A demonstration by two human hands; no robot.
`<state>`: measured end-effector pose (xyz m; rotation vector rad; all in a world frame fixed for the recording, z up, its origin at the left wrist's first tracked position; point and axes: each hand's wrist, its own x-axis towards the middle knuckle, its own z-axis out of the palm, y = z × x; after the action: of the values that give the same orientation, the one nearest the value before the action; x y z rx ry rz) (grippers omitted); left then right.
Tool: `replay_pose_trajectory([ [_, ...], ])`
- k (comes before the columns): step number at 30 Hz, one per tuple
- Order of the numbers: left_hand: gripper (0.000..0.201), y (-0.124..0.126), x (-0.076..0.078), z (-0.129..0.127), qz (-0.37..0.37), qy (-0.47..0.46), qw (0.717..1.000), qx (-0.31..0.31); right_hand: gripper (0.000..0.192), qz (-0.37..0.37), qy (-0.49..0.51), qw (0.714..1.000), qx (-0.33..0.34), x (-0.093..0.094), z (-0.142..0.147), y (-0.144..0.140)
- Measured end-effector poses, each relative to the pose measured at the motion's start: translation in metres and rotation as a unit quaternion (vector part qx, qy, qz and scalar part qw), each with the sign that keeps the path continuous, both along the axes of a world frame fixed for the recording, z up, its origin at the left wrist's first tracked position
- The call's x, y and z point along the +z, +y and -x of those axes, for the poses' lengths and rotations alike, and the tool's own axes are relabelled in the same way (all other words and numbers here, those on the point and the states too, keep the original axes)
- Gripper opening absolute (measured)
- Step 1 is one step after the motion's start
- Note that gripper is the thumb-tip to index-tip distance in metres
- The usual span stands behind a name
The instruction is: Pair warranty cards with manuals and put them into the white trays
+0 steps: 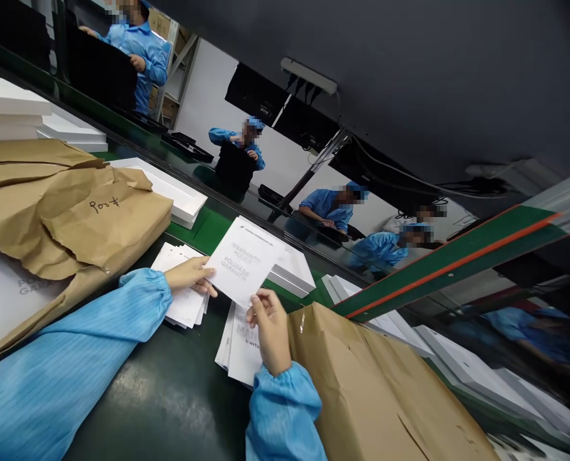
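A white printed warranty leaflet (240,261) is held up in front of me between both hands. My left hand (191,276) pinches its left edge. At its lower right corner, the thumb and fingers of my right hand (271,328) are closed on it. Below my left hand lies a stack of white leaflets (183,310) with uneven edges. A second pile of leaflets (239,352) sits under the held one, partly covered by my right hand.
A torn brown paper parcel (107,218) with leaflets inside stands at left, another brown parcel (375,390) at right. White boxes (292,269) line the green conveyor (210,225) beyond. A green post (452,262) slants across the right. Several people in blue work opposite.
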<state>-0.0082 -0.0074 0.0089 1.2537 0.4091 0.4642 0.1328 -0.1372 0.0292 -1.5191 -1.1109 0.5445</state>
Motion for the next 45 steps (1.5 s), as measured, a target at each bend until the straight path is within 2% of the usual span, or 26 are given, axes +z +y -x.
replay_pose_trajectory([
  [3,0.030,0.000,-0.006,-0.004,0.034,-0.019,0.995,0.089,0.030,0.061,-0.120,0.990,-0.035,0.016,-0.015,-0.016],
  [5,0.029,0.000,-0.005,-0.006,0.046,-0.027,0.992,0.110,0.034,0.127,-0.223,0.965,-0.049,0.018,-0.019,-0.032],
  [8,0.028,-0.002,-0.003,-0.007,0.053,-0.032,0.990,0.130,0.042,0.209,-0.363,0.907,-0.051,0.007,-0.010,-0.056],
  [11,0.027,-0.002,-0.003,-0.006,0.057,-0.042,0.987,0.144,0.050,0.279,-0.440,0.852,-0.056,-0.011,0.012,-0.073],
  [13,0.027,-0.002,-0.004,-0.006,0.061,-0.046,0.986,0.147,0.045,0.301,-0.446,0.841,-0.062,-0.018,0.023,-0.078],
  [14,0.027,-0.001,-0.005,-0.006,0.063,-0.048,0.986,0.148,0.041,0.300,-0.434,0.847,-0.062,-0.019,0.026,-0.080],
  [16,0.026,-0.001,-0.006,-0.007,0.064,-0.054,0.985,0.152,0.035,0.293,-0.383,0.874,-0.052,-0.016,0.025,-0.083],
  [19,0.025,-0.001,-0.005,-0.006,0.065,-0.063,0.983,0.157,0.040,0.261,-0.293,0.918,-0.054,-0.007,0.010,-0.087],
  [22,0.025,-0.003,-0.003,-0.005,0.072,-0.060,0.984,0.152,0.046,0.163,-0.280,0.935,-0.143,0.003,-0.009,-0.085],
  [25,0.025,-0.004,-0.002,-0.004,0.080,-0.041,0.986,0.142,0.046,0.045,-0.342,0.908,-0.237,0.015,-0.021,-0.070],
  [28,0.032,-0.004,-0.003,-0.004,0.079,-0.042,0.987,0.130,0.043,-0.001,-0.370,0.896,-0.247,0.021,-0.019,-0.040],
  [31,0.038,-0.004,-0.006,-0.004,0.074,-0.061,0.989,0.110,0.036,-0.030,-0.406,0.893,-0.194,0.012,-0.006,-0.002],
  [33,0.039,-0.005,-0.009,-0.006,0.072,-0.076,0.991,0.088,0.034,-0.049,-0.479,0.871,-0.101,0.000,0.004,0.020],
  [35,0.040,-0.005,-0.012,-0.008,0.068,-0.094,0.990,0.075,0.032,-0.051,-0.536,0.841,-0.047,-0.014,0.012,0.034],
  [38,0.046,-0.005,-0.016,-0.011,0.044,-0.126,0.988,0.080,0.032,-0.036,-0.562,0.825,-0.051,-0.028,0.019,0.039],
  [41,0.051,-0.005,-0.018,-0.012,-0.005,-0.156,0.984,0.081,0.037,-0.023,-0.572,0.819,-0.046,-0.032,0.022,0.033],
  [45,0.054,-0.005,-0.020,-0.013,-0.031,-0.151,0.984,0.094,0.042,-0.023,-0.548,0.836,-0.018,-0.031,0.021,0.027],
])
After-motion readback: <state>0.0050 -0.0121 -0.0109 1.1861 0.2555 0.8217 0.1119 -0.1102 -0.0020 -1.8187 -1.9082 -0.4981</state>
